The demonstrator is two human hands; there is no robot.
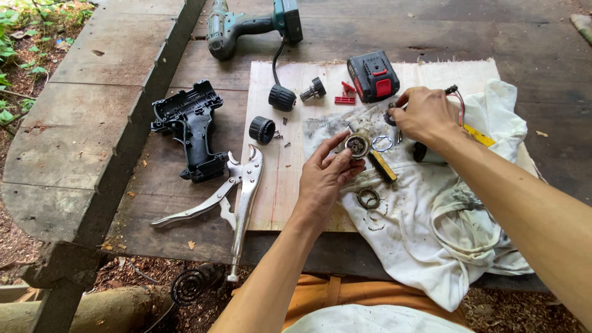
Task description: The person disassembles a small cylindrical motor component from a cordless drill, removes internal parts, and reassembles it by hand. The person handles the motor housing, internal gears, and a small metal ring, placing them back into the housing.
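Observation:
My left hand pinches a small round metal gear housing above a dirty white cloth. My right hand reaches down to the cloth and closes its fingertips on a small dark part, with red and black wires beside the wrist. On the cloth lie a metal ring gear, a thin washer ring, a black and yellow tool and a black cylindrical motor.
A plywood sheet on the wooden bench carries a black and red battery pack, a chuck, a black collar, red clips and screws. Locking pliers, a black drill housing half and a teal drill lie nearby.

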